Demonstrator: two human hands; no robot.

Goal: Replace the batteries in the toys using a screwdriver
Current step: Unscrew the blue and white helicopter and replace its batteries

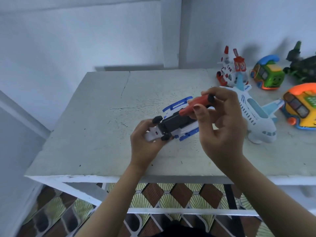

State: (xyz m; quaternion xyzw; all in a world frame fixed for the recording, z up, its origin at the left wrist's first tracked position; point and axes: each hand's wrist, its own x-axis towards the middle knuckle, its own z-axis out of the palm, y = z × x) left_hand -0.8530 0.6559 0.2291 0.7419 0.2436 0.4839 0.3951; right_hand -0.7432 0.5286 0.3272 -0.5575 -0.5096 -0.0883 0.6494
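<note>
Closest to me, my left hand [145,142] grips one end of the toy car [172,124], which is turned black underside up over the middle of the table [102,117]. My right hand [220,127] pinches the red screwdriver [195,104] by its handle, tip angled down at the car's base; my fingers hide where it meets. Just beyond that hand lies a white airplane [254,115], partly covered by it. Farther right sit a yellow bus [301,108], a green bus [267,74], a red-and-white plane [229,71] and a dark green toy [302,65]. The tabletop is pale and scuffed, with patterned floor tiles [171,195] beneath and a pale wall [68,40] behind.
</note>
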